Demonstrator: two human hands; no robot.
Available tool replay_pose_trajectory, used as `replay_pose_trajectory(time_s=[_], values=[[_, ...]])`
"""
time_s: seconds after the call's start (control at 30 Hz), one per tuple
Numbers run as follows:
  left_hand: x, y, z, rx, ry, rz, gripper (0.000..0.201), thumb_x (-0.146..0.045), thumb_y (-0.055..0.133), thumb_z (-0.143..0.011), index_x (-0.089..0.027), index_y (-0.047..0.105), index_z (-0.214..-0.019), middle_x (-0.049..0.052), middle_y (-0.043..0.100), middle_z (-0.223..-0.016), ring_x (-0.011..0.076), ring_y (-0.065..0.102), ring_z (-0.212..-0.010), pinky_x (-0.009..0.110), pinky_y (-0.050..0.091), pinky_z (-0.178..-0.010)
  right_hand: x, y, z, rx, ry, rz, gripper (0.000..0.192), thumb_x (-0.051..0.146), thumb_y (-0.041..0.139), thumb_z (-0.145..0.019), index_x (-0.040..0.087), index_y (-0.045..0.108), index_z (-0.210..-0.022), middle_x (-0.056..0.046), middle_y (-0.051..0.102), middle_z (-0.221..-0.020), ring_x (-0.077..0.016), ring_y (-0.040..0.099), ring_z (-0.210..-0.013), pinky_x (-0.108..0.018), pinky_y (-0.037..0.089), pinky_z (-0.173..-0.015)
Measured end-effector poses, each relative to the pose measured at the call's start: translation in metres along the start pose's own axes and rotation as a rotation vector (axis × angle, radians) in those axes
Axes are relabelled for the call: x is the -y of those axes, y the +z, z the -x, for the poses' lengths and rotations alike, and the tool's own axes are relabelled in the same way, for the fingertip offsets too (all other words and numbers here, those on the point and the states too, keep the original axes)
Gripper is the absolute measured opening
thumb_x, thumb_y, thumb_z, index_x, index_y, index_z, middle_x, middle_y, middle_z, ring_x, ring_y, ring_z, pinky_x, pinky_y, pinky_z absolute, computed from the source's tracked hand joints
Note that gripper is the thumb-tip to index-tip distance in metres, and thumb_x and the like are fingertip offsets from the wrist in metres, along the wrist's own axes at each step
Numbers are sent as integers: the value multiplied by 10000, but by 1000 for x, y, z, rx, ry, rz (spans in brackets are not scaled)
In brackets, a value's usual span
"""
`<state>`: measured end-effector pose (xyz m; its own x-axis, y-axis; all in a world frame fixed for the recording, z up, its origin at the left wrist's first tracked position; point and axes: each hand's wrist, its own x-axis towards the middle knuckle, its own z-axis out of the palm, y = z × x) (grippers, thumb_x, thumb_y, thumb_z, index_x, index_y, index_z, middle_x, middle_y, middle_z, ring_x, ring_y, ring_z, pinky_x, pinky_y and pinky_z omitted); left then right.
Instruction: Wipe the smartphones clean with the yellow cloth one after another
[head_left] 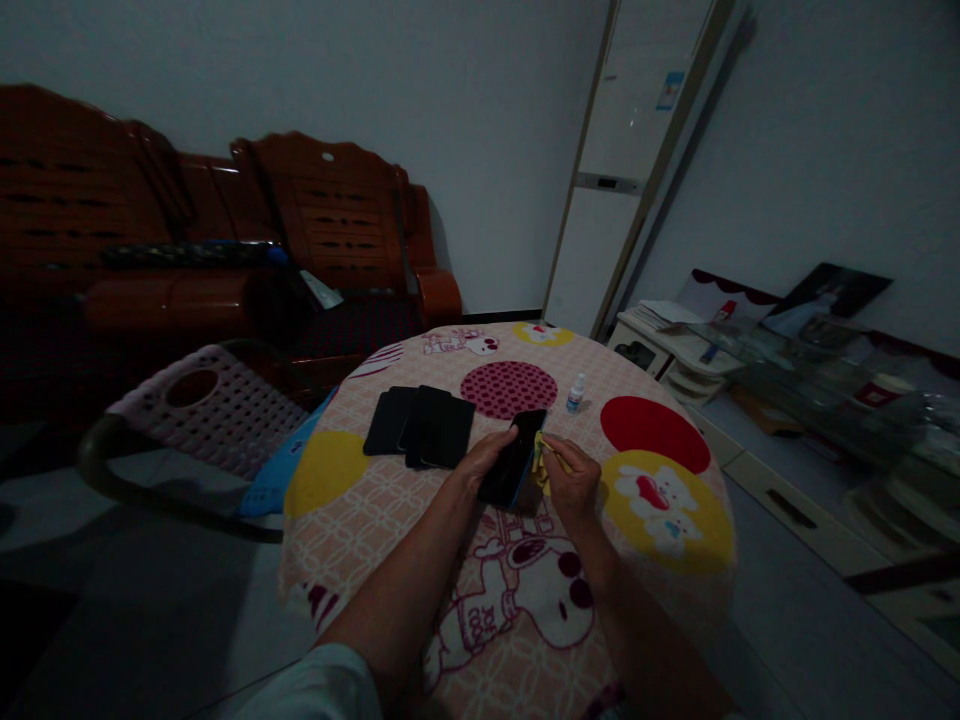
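Presently, over the table (pixel 360 540), we clasp a dark device (pixel 513 470) in our partly closed left hand (pixel 486 454) and pinch a yellow cloth (pixel 538 456) at the device's edge with our curled right hand (pixel 574 482).

A patterned cloth (pixel 405 520) covers our round worktop (pixel 337 540)
We see flat black slabs (pixel 439 428) toward its left edge, a small bottle (pixel 575 394) right of them.

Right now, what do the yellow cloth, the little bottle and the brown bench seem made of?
Yellow cloth: likely matt fabric, crumpled in the right hand; weave unclear. Little bottle: probably smooth plastic, given its pale body and narrow top; too small to confirm. Brown bench: likely varnished wood, with glossy highlights and slots in its back.
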<state>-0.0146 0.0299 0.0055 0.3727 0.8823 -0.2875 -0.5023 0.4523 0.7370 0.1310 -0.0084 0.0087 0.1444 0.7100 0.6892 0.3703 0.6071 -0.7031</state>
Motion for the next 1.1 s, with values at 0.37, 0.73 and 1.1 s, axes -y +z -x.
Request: replay_pose_trajectory(time_s=[0.37,0.73,1.1], values=[[-6,-4,-7,-80,-87,354,406,-386,408,-929,-64,656,-950,109,702,-746,180,672,-637,291,537,-689,-4,-1,3,8,54,18,206,165,546,-764,183,729,-857,-34,700,-755,-171,653,-703,-279,524,-647],[-8,-10,-9,-40,22,596,481,-377,327,-939,-23,593,-1126,149,700,-834,219,683,-774,346,527,-781,2,3,9,74,-40,63,223,143,521,-798,181,715,-903,-48,680,-762,-162,644,-695,-273,517,-638],[-5,-16,-20,-216,45,611,384,-258,319,-954,-46,591,-1122,89,689,-738,174,669,-645,290,534,-706,5,15,27,255,-344,239,278,109,483,-809,192,694,-971,-31,600,-651,-140,566,-582,-244,470,-553]])
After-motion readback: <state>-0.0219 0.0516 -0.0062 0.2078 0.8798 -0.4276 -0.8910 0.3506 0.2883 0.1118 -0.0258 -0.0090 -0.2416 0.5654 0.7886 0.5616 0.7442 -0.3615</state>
